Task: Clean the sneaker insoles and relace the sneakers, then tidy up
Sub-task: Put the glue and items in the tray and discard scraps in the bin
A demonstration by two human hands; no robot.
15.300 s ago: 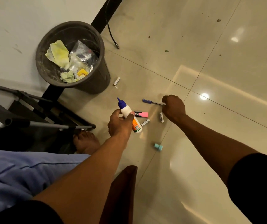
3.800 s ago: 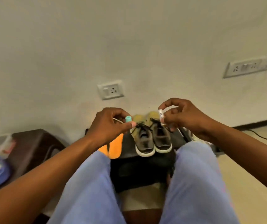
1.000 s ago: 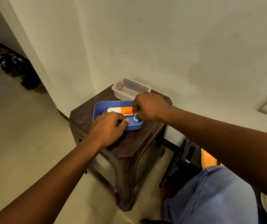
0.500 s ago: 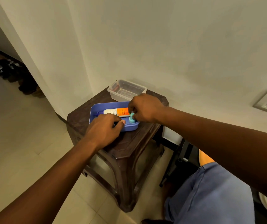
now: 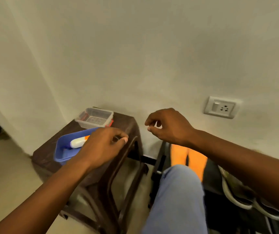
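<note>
While both hands hang in the air above the stool corner, neither has hold of anything. Left hand [image 5: 101, 146] hovers over the near end of the blue tray [image 5: 62, 149], back up, fingers loosely curled, thumb tip pointing right; nothing between the fingers. Right hand [image 5: 169, 127] is raised in front of the wall, right of the stool, fingers slackly bent, thumb and forefinger apart, empty. Blue tray sits on the brown plastic stool [image 5: 128, 122], with a white bottle [image 5: 78, 142] carrying an orange label lying inside it, partly hidden by the left hand. Behind the tray, against the wall, a clear plastic box [image 5: 94, 117] rests on the same stool; its contents are too blurred to tell. Two orange insoles [image 5: 187, 154] lie side by side on a dark surface right of the stool, below the right wrist. White sneaker soles [image 5: 236, 198] show at lower right, mostly covered by the right forearm. Knee in blue jeans [image 5: 179, 196] fills the lower middle. Wall socket [image 5: 220, 107] is mounted right of the right hand.
</note>
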